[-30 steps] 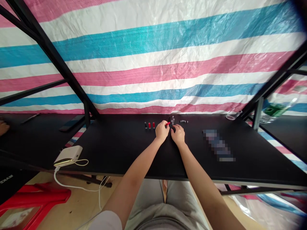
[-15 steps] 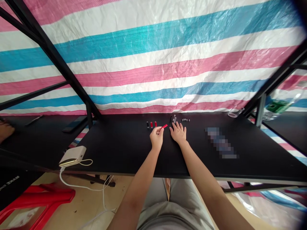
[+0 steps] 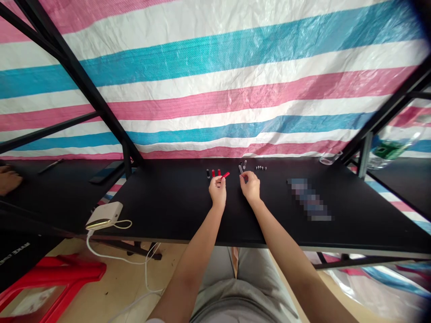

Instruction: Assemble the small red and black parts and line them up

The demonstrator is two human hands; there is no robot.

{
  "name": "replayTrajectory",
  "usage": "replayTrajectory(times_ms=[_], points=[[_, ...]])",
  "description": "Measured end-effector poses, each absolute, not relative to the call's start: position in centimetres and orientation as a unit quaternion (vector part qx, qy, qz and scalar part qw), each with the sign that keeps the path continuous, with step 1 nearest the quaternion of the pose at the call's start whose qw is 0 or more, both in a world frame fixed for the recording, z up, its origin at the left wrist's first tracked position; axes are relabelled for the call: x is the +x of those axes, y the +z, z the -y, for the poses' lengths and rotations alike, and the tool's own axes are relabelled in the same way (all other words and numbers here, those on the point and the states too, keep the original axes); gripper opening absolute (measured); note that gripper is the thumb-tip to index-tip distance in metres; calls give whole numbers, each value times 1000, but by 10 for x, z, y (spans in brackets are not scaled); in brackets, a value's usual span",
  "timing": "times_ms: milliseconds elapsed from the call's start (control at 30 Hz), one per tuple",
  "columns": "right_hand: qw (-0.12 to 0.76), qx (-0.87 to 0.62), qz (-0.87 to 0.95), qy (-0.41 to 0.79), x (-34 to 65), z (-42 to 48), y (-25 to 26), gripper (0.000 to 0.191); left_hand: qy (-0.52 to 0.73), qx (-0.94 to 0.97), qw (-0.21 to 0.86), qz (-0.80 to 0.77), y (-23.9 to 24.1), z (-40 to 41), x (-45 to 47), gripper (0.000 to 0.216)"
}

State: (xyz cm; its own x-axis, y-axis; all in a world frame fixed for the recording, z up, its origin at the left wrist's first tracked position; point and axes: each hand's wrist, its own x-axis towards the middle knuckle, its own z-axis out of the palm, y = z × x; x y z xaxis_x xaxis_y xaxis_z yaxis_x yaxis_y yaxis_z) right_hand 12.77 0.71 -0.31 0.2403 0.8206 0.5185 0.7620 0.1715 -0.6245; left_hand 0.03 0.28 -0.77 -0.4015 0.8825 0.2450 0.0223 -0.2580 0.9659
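Observation:
My left hand (image 3: 217, 189) is closed in a pinch on a small red cylinder (image 3: 225, 175), held just above the black table (image 3: 175, 202). Close to its right, my right hand (image 3: 250, 185) is closed on a small grey tube (image 3: 240, 169) that sticks up from its fingers. Just beyond my left hand stand three small caps in a row (image 3: 213, 172), one black and two red. Another small grey piece (image 3: 244, 163) stands beyond my right hand. A short row of tiny dark parts (image 3: 260, 168) lies to the right of it.
A white power bank (image 3: 103, 215) with a white cable lies at the table's front left corner. A blurred-out object (image 3: 309, 199) lies to the right. On the left table are a phone (image 3: 105, 172) and another person's hand (image 3: 9, 179). A red stool (image 3: 50, 278) stands below.
My right hand went from lying flat with spread fingers to closing on the grey tube. My left hand carried the red cylinder left, away from the right hand, toward the row of caps.

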Motion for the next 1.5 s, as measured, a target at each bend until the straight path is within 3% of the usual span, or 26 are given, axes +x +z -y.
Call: replayTrajectory(times_ms=[167,433,700,900,1133,1500], points=[[508,-550,656,96,125,-8,-6,21,671,431,324,-508,-6,-1,0,27],[476,-489,717,139,123,-7,-9,30,692,416,324,-494,-3,-1,-2,25],[422,-519,725,165,120,-1,2,31,696,405,313,-504,-2,-2,-3,25],[419,-511,733,163,119,0,3,32,654,450,378,-477,1,3,-2,41],[455,-509,715,150,120,-1,-2,33,613,493,402,-469,4,6,1,37],[368,-569,728,101,121,-2,-1,24,622,476,423,-456,4,5,2,32]])
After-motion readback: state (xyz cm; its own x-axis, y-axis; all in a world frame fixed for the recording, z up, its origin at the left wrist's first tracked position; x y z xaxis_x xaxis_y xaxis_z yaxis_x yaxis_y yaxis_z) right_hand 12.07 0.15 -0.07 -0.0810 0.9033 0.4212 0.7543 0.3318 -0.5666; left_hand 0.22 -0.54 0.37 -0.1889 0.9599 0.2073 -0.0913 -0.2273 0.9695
